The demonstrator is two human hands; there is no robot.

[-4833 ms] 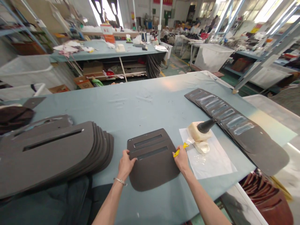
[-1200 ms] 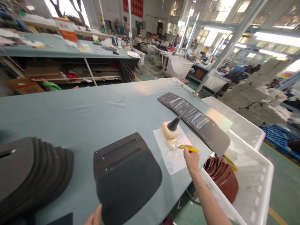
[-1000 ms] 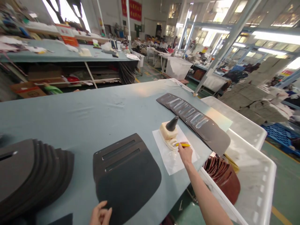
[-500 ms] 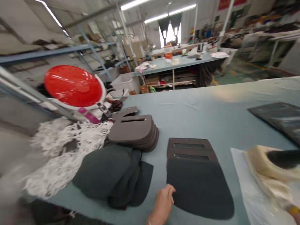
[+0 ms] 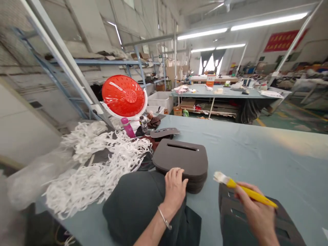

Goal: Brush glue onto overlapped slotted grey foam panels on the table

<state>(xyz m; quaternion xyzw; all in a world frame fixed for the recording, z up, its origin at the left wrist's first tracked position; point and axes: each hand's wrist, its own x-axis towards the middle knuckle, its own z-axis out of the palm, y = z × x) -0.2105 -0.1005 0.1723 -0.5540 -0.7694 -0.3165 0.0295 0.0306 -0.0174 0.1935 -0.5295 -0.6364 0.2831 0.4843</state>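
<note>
My left hand [image 5: 175, 188] rests on the near edge of a stack of brown-grey slotted panels [image 5: 181, 155]. Its fingers lie over the top panel and the thumb is spread apart at the edge. Below that wrist is a pile of folded dark fabric [image 5: 133, 201], partly covered by my forearm. In my right hand [image 5: 258, 212] is a paintbrush [image 5: 252, 194] with a yellow handle and pale bristles, its tip pointing left. Beneath the brush lies a dark piece with slotted panels [image 5: 228, 212], partly hidden by my hand.
White stringy strips [image 5: 102, 174] heap on the table's left side. Behind them stand a pink bottle [image 5: 127, 127], a clear bottle [image 5: 142, 123] and a tilted red basin [image 5: 124, 95]. Blue shelving [image 5: 97, 62] and another worktable [image 5: 200, 91] are farther back.
The view has swung left. My left hand has moved from the dark piece to the panel stack. My right hand has come in from the right edge with the brush, over the dark piece.
</note>
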